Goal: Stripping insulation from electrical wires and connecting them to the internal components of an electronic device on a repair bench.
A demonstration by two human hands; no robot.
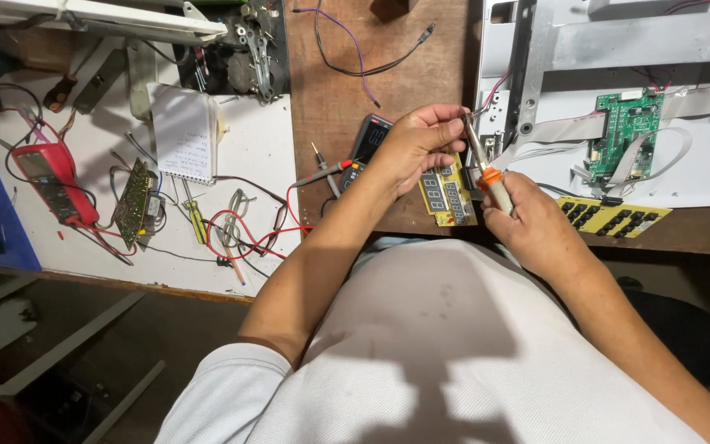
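Observation:
My left hand (421,144) grips the top edge of a yellow circuit board (447,197) with several seven-segment displays, holding it over the brown table edge. My right hand (536,222) holds a soldering iron (486,168) with an orange collar and pale handle; its metal tip points up toward my left fingers and the board's upper edge. A dark multimeter (367,140) lies just behind my left hand.
A green circuit board (626,131) with grey ribbon cables sits on a white metal chassis (700,173) at right, and a yellow keypad strip (614,218) lies near it. At left are a red multimeter (55,181), a notepad (182,131), a small board (133,201) and tangled red wires (248,230).

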